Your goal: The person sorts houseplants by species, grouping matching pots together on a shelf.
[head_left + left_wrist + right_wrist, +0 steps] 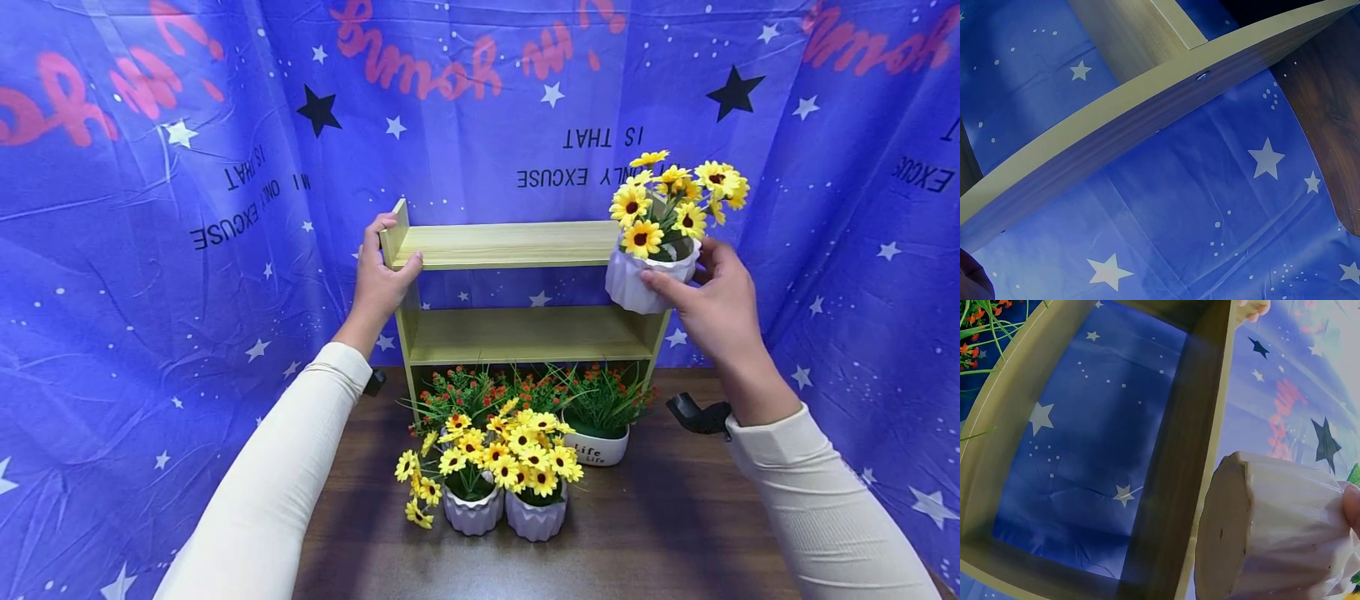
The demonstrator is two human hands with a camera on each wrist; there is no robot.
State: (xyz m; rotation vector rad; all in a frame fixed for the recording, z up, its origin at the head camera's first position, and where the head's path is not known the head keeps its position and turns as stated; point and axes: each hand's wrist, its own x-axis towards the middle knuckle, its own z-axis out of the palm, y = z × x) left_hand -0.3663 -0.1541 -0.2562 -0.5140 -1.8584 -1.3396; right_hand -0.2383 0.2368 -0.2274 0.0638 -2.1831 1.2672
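My right hand (720, 308) grips a white fluted pot of yellow artificial daisies (645, 279) by its side, at the right end of the wooden shelf (510, 243). In the right wrist view the pot (1297, 519) is tilted on its side in the picture, its flat base beside the shelf's top board; whether it touches the board I cannot tell. At the shelf's top left corner my left hand (382, 279) holds the upright side panel, thumb in front. The left wrist view shows that side panel (1110, 119) and a bit of a finger (974, 278).
Two more white pots of yellow daisies (472, 508) (536, 512) stand on the brown table (637, 542) before the shelf. Behind them, red-flowered green plants (607, 400) sit under the lower board, one in a white "Life" planter (596, 447). A blue starry cloth (465, 133) hangs behind.
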